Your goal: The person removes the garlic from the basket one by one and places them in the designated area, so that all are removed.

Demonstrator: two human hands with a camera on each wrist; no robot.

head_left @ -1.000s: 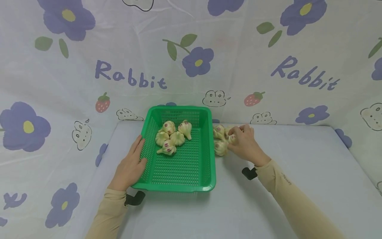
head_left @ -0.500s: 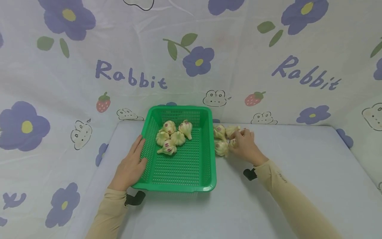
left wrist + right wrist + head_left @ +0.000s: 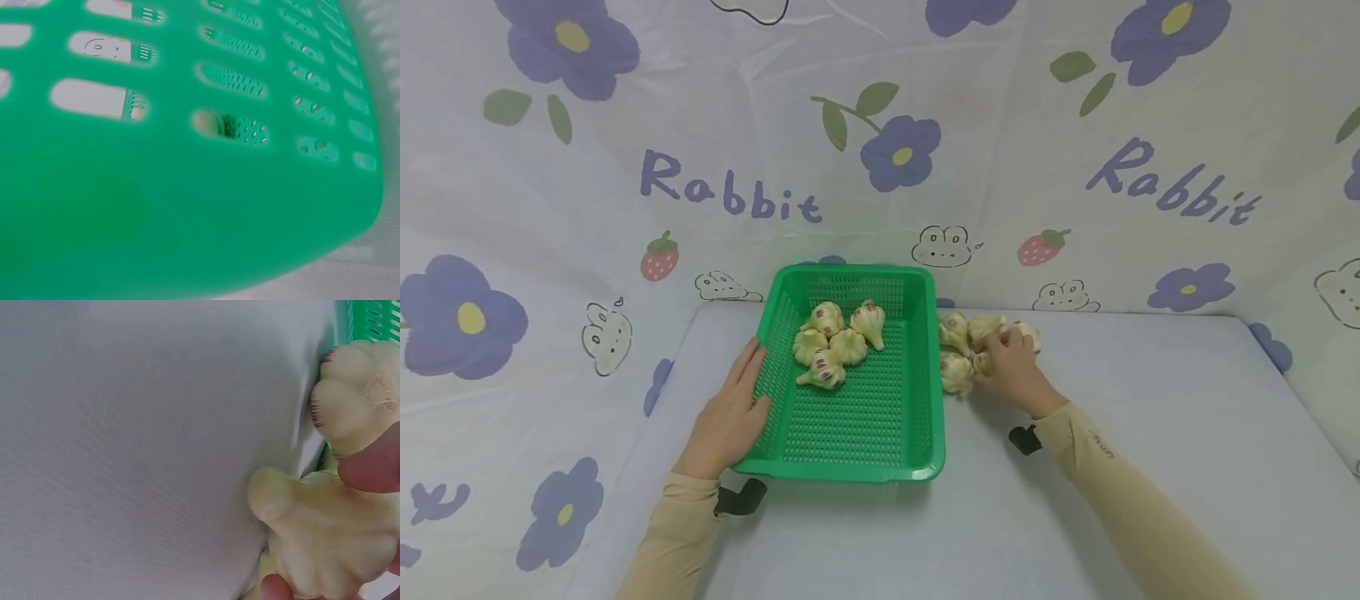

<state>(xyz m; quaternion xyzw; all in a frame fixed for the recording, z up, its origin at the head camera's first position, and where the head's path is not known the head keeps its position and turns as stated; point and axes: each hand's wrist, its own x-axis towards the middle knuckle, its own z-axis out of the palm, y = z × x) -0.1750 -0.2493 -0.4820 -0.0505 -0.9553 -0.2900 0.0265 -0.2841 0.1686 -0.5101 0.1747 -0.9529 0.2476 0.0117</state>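
At centre frame, a green, rectangular, perforated plastic basket (image 3: 838,473) is holding five cream, purple-marked garlic bulbs (image 3: 847,347), clustering towards its upper left. The left hand (image 3: 722,425) is resting on the left rim, fingers nearly straight. Right of centre, the right hand (image 3: 1017,368) is pinching one cream garlic bulb (image 3: 334,534), fingers partly closed, among further bulbs (image 3: 957,372) lying on the white counter (image 3: 1157,417).
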